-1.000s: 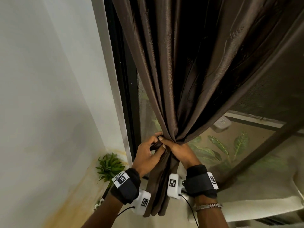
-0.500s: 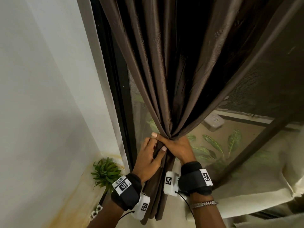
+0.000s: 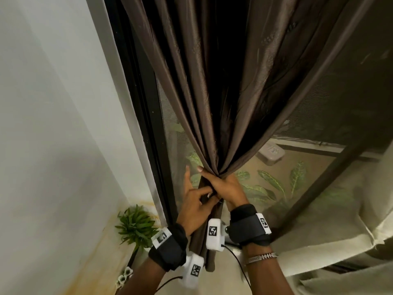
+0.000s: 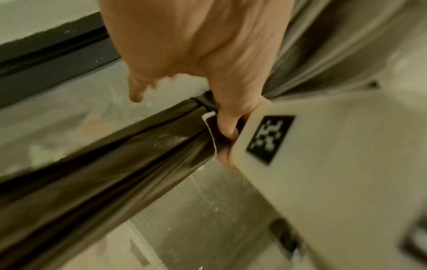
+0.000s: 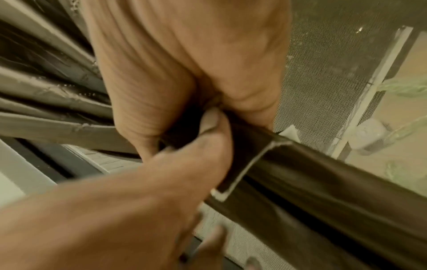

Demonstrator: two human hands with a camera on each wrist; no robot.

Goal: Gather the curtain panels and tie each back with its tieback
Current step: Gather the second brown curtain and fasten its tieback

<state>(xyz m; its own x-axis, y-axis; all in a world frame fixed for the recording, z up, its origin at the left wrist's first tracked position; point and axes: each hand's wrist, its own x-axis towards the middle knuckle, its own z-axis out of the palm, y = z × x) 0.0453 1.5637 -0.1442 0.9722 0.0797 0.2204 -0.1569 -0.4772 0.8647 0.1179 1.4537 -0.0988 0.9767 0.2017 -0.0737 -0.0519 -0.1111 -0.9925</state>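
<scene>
Curtain (image 3: 212, 86) showing glossy dark brown with faint woven motifs. Tieback (image 5: 238, 164) showing dark brown with a white edge. Left of the curtain: window frame (image 3: 136, 86) black, wall (image 3: 53, 103) white with yellowish staining low down, small plant (image 3: 137, 225) green.

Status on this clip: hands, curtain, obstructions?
Right hand grips gathered curtain. Left hand pinches tieback at the bunch. Nothing in the way.
</scene>
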